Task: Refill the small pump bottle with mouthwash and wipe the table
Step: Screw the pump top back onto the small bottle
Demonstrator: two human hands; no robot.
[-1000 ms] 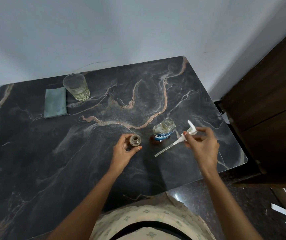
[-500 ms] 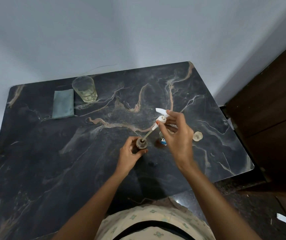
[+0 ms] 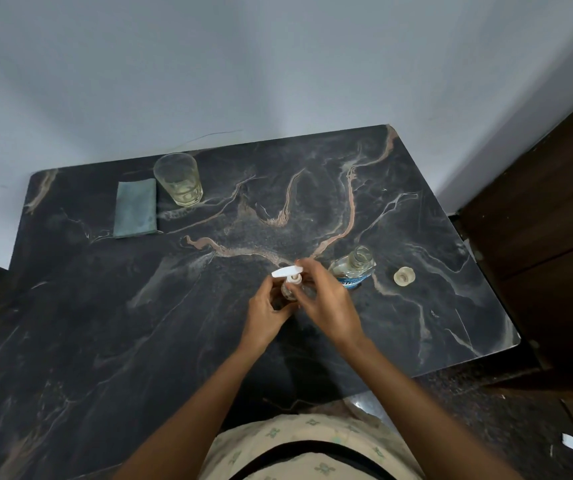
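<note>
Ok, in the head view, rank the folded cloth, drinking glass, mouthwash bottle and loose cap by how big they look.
1. Folded cloth
2. Drinking glass, close to the cloth, so that order is unsure
3. Mouthwash bottle
4. Loose cap, plainly smallest

On the table, the pump bottle stands near the middle, between both hands. Just right of it is the mouthwash bottle, and right of that, its cap. Far behind and left of the pump bottle stands a glass, with a cloth just left of the glass.
</note>
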